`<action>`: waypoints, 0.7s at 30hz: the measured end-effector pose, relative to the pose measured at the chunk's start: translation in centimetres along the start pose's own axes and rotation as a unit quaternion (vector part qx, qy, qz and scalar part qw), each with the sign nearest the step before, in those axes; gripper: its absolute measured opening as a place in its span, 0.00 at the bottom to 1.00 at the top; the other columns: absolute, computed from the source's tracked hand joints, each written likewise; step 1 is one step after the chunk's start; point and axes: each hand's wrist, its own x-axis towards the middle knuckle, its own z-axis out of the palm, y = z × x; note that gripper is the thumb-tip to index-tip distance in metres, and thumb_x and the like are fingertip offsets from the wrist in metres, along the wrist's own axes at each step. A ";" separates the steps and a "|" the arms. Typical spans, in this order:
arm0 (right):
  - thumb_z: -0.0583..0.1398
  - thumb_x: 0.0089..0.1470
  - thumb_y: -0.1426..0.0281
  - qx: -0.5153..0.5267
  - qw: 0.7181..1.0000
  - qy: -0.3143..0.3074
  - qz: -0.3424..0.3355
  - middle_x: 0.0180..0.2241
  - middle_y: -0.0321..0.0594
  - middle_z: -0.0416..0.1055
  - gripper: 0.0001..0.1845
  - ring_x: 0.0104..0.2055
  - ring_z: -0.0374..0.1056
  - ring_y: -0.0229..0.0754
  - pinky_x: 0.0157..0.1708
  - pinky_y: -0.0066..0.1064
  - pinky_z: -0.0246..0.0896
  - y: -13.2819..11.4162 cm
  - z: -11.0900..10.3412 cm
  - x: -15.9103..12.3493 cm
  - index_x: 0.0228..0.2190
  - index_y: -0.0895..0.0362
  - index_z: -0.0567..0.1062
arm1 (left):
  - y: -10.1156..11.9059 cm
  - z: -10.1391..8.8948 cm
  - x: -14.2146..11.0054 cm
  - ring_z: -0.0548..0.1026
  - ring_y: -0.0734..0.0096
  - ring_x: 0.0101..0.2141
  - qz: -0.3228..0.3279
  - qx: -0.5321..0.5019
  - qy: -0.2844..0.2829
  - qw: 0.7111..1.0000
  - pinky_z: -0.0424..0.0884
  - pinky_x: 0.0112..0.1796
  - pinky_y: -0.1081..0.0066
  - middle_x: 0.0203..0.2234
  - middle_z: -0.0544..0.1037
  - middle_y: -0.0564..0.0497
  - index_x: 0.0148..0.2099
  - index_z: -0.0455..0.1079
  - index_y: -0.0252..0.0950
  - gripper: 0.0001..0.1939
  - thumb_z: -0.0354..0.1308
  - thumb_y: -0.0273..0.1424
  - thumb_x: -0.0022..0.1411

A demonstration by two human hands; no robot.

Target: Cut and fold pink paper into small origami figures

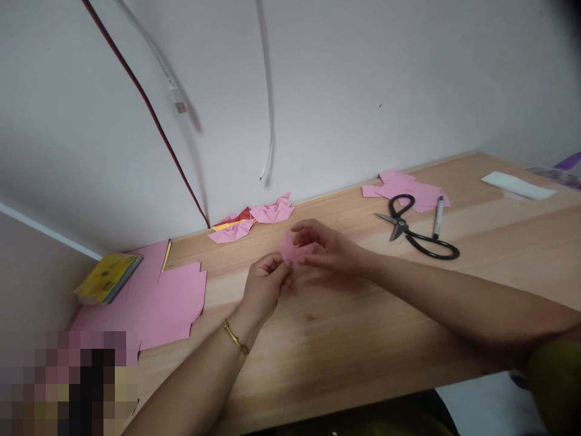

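Note:
A small piece of pink paper point(287, 245) is pinched at its lower left by my left hand point(267, 280), just above the wooden table. On the paper's right side, my right hand point(333, 249) is curved with its fingers and thumb apart. Part of the paper passes behind those fingers, and whether they touch it I cannot tell. Folded pink paper shapes point(273, 210) lie behind my hands against the wall, with a red and yellow piece point(236, 219) among them.
Open black-handled scissors point(401, 224) and a marker point(438, 217) lie right, near pink paper scraps point(417, 189) and a white strip point(517, 184). Large pink sheets point(170, 303) and a yellow packet point(109, 277) are left. A white cable point(271, 115) hangs down the wall.

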 end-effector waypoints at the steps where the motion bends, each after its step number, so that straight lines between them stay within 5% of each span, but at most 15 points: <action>1: 0.64 0.47 0.66 -0.015 1.000 -0.008 -0.024 0.44 0.43 0.65 0.29 0.46 0.65 0.41 0.45 0.37 0.64 0.2 -0.2 0.0 0.49 0.54 0.60 | -0.1 -0.1 0.1 0.64 0.81 0.18 -0.001 -0.022 -0.002 1.000 0.59 0.22 0.78 0.18 0.69 0.56 0.25 0.66 0.33 0.09 0.61 0.31 0.53; 10: 0.59 0.54 0.73 -0.100 0.986 -0.079 -0.108 0.38 0.41 0.66 0.06 0.39 0.67 0.36 0.38 0.28 0.65 0.7 -0.8 0.1 0.36 0.57 0.73 | 0.3 -0.2 0.1 0.65 0.81 0.18 -0.023 -0.049 -0.029 0.998 0.63 0.21 0.76 0.19 0.70 0.55 0.26 0.67 0.32 0.09 0.62 0.32 0.52; 21: 0.59 0.55 0.68 -0.073 0.986 -0.100 -0.112 0.37 0.43 0.67 0.08 0.38 0.68 0.35 0.38 0.27 0.65 0.9 -1.4 0.3 0.34 0.58 0.76 | 0.4 -0.4 0.1 0.67 0.80 0.18 -0.044 -0.038 -0.052 0.997 0.65 0.21 0.76 0.21 0.71 0.53 0.30 0.71 0.31 0.09 0.62 0.33 0.52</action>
